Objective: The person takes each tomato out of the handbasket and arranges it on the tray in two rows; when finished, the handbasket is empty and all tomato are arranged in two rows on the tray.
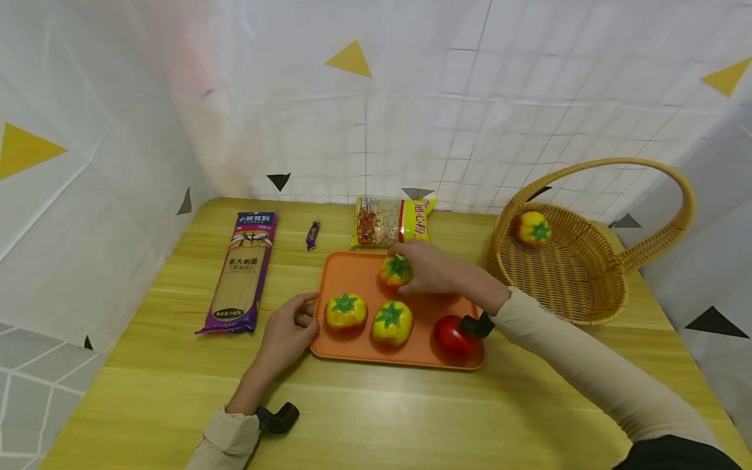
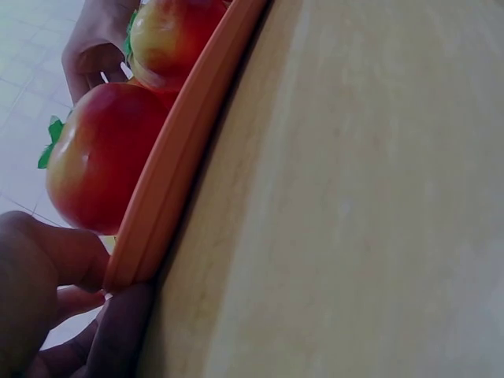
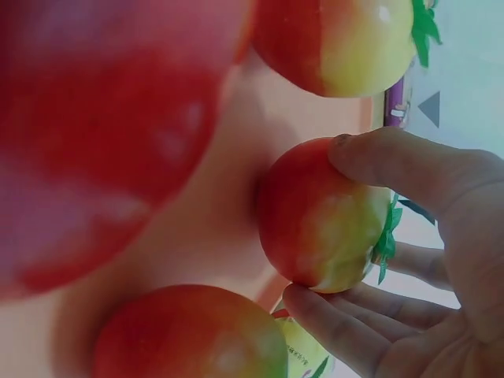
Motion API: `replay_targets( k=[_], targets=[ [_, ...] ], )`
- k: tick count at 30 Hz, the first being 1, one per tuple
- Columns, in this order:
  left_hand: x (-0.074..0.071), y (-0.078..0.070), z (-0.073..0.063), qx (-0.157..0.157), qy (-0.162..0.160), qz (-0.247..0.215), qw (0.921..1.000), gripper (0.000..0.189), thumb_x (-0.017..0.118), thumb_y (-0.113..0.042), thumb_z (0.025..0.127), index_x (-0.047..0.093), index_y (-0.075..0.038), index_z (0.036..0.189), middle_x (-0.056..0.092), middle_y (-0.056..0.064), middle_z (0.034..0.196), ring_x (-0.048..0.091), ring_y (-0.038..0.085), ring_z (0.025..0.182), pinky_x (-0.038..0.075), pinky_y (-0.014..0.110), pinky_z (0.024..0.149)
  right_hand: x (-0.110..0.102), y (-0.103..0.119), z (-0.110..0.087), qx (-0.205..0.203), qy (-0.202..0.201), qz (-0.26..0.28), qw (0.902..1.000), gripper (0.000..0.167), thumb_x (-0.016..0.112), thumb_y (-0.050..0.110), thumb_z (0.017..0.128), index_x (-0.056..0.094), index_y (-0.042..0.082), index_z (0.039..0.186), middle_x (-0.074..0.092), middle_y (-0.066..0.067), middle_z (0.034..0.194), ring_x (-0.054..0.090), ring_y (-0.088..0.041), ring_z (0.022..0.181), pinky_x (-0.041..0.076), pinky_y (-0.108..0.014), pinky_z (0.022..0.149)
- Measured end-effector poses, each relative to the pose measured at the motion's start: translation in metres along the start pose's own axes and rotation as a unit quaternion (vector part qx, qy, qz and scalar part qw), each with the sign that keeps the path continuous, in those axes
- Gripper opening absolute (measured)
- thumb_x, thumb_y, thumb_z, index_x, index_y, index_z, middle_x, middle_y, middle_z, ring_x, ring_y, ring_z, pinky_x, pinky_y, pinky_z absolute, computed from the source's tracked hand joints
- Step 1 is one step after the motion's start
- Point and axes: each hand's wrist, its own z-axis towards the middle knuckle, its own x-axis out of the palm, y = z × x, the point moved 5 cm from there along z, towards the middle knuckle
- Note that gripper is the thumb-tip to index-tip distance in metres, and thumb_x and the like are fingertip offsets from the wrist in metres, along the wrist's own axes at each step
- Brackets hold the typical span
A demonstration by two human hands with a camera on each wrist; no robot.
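Observation:
My right hand (image 1: 431,269) pinches a yellow-and-red toy tomato (image 1: 391,274) with a green leafy top, at the back of the orange tray (image 1: 346,267). In the right wrist view, thumb and fingers lie on opposite sides of that tomato (image 3: 319,216). My left hand (image 1: 284,336) holds the tray's left edge, its fingertips at the rim (image 2: 146,244) in the left wrist view. Two more toy tomatoes, one at left (image 1: 346,313) and one in the middle (image 1: 391,324), sit on the tray. A redder one (image 1: 452,336) lies at the front right, partly behind the wrist camera.
The wicker basket (image 1: 617,287) with a tall handle stands at right, holding one toy tomato (image 1: 533,228). Behind the tray lies a yellow pasta bag (image 1: 384,222). A purple spaghetti pack (image 1: 242,274) and a small purple-wrapped candy (image 1: 313,235) lie on the left.

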Motion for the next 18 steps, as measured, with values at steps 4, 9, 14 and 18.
replay_targets(
  k=[4, 9, 14, 18],
  targets=[
    [0.0005, -0.0001, 0.0002, 0.001, 0.000, 0.001, 1.0000, 0.050, 0.068, -0.005, 0.084, 0.064, -0.014, 0.133, 0.067, 0.002, 0.098, 0.066, 0.011, 0.078, 0.054, 0.034, 0.071, 0.0003, -0.0003, -0.0007, -0.001, 0.003, 0.002, 1.0000, 0.073, 0.085, 0.028, 0.079, 0.053, 0.002, 0.140, 0.056, -0.017, 0.135, 0.050, -0.035, 0.125, 0.041, -0.048, 0.105],
    [0.0013, 0.0009, 0.0003, 0.001, -0.001, 0.001, 1.0000, 0.050, 0.068, -0.004, 0.084, 0.064, -0.014, 0.134, 0.067, 0.003, 0.098, 0.066, 0.012, 0.078, 0.054, 0.034, 0.071, 0.0002, -0.0007, -0.0016, -0.003, 0.006, 0.001, 1.0000, 0.076, 0.086, 0.028, 0.078, 0.052, 0.001, 0.140, 0.056, -0.016, 0.136, 0.051, -0.034, 0.124, 0.042, -0.047, 0.104],
    [0.0019, 0.0010, 0.0005, 0.002, -0.003, 0.003, 1.0000, 0.050, 0.068, -0.004, 0.085, 0.064, -0.014, 0.133, 0.067, 0.003, 0.099, 0.067, 0.012, 0.079, 0.054, 0.035, 0.072, -0.0016, -0.0002, -0.0045, 0.000, 0.004, -0.002, 1.0000, 0.085, 0.086, 0.031, 0.077, 0.046, 0.002, 0.146, 0.051, -0.018, 0.143, 0.048, -0.036, 0.129, 0.040, -0.049, 0.106],
    [0.0014, 0.0006, 0.0002, 0.001, -0.002, 0.002, 1.0000, 0.050, 0.068, -0.004, 0.085, 0.064, -0.014, 0.133, 0.067, 0.003, 0.099, 0.067, 0.012, 0.079, 0.054, 0.034, 0.071, -0.0050, 0.0012, -0.0098, 0.006, -0.002, -0.005, 1.0000, 0.089, 0.087, 0.033, 0.077, 0.043, 0.004, 0.149, 0.048, -0.018, 0.146, 0.045, -0.038, 0.132, 0.037, -0.052, 0.107]
  ],
)
